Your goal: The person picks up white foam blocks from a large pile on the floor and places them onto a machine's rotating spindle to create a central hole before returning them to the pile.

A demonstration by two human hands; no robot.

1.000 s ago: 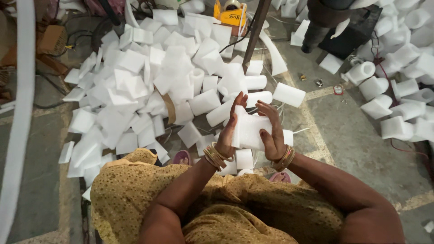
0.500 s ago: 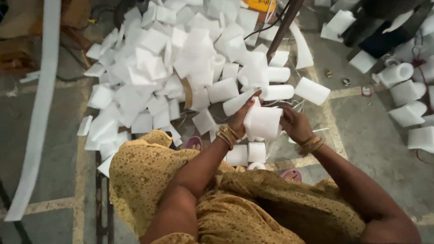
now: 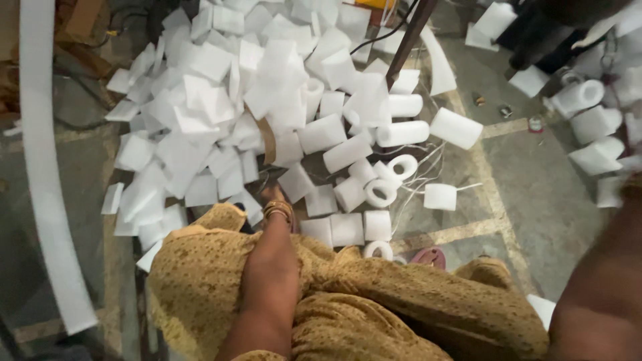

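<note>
Reaching down over a mustard-yellow patterned garment (image 3: 348,301), the left hand (image 3: 273,197), gold bangles (image 3: 278,211) at the wrist, touches the near edge of a heap of white foam pieces (image 3: 267,100); its fingers are hidden, so the grip cannot be told. Only the right forearm (image 3: 602,281) shows. Rolled foam tubes (image 3: 391,175) lie just beside.

A small workshop floor — bare concrete floor (image 3: 535,194) heaped with cut white foam sheets (image 3: 221,100) and rolled foam tubes (image 3: 401,132), loose threads and cables strewn between.
</note>
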